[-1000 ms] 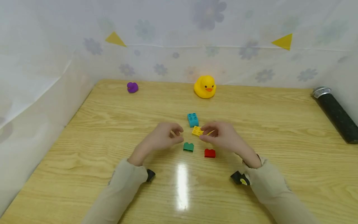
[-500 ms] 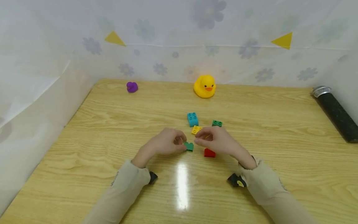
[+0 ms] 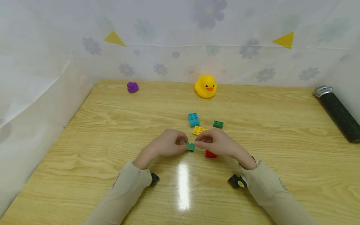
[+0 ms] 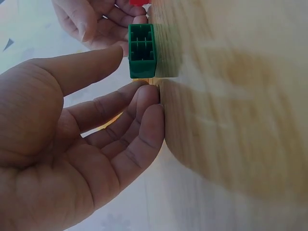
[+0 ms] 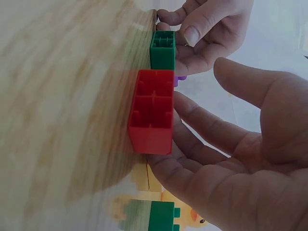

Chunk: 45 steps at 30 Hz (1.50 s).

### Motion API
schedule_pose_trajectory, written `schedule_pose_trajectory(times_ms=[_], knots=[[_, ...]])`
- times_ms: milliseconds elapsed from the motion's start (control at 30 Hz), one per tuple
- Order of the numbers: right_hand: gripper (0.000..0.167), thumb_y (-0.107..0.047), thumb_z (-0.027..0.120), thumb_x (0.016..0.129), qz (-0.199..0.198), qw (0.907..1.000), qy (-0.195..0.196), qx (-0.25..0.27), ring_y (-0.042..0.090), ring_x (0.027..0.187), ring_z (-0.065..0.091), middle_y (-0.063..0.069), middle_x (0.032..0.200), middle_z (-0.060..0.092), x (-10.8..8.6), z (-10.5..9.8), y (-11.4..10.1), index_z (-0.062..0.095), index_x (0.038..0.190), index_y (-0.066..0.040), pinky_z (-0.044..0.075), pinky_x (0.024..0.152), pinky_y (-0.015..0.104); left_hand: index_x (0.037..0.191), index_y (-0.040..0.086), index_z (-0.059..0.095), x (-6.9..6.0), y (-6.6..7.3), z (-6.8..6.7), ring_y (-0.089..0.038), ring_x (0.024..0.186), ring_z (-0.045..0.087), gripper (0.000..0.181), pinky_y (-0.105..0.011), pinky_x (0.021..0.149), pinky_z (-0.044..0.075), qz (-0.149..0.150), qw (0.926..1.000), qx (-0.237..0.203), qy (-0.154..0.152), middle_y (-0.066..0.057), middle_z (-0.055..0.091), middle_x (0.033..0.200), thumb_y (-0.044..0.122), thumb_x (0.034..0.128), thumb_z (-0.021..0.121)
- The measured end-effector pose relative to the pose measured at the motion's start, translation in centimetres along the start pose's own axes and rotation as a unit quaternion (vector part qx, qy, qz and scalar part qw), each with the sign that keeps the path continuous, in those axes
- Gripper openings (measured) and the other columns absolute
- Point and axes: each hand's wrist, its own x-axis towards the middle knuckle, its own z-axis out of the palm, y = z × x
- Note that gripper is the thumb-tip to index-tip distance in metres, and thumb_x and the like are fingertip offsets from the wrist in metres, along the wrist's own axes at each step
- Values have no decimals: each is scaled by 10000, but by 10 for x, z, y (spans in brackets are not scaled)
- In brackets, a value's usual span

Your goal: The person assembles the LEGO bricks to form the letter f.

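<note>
Pale wood-grain tabletop (image 3: 146, 109) fills most of the head view, with beige sleeves (image 3: 125, 184) entering from the bottom left and bottom right. Left of centre, the left hand (image 3: 170, 142) is curved with its thumb and fingers apart, the green brick (image 3: 191, 147) just by the tips; in the left wrist view a gap shows between thumb tip and brick. Right of centre, the right hand (image 3: 219, 141) also has thumb and fingers apart, partly hiding a red brick (image 3: 210, 154) below it and a yellow brick (image 3: 198, 130) above. The green and red bricks lie on their sides, hollow undersides showing in the wrist views. Higher up near the middle are a blue brick (image 3: 193, 120) and, to its right, a dark green brick (image 3: 218, 124), both studs up. Along the table's far edge sit a purple duck (image 3: 132, 87), upper left, and a larger yellow duck (image 3: 206, 87), upper centre. A black microphone (image 3: 338, 115) lies at the right edge. Behind is white flowered cloth (image 3: 174, 25).
</note>
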Motion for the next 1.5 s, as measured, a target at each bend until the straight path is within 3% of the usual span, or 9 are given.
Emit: schedule_pose_trajectory(times_ms=[367, 933, 1500], knots=[[245, -167, 627, 936, 62, 9999, -151, -15, 162, 863, 636, 58, 968, 682, 0, 0, -1, 663, 1086, 23, 512, 809, 355, 1030, 17, 658, 0, 1, 3, -111, 717, 555, 206, -252, 669, 464, -88, 9999, 30, 122, -14, 630, 807, 173, 897, 673], [247, -180, 638, 929, 104, 9998, -140, -94, 127, 784, 593, 31, 907, 659, 0, 2, 0, 661, 1077, 17, 493, 724, 292, 1019, 38, 656, 0, 4, 3, -116, 689, 534, 178, -242, 632, 441, -171, 9998, 21, 34, -7, 604, 781, 176, 907, 668], [249, -173, 630, 932, 40, 9996, -180, -211, 132, 800, 592, 37, 909, 654, 0, 2, -1, 656, 1083, 23, 491, 737, 297, 1012, 78, 641, 1, 3, 4, -115, 690, 526, 167, -242, 628, 432, -201, 9997, 141, -62, 6, 592, 772, 204, 909, 678]])
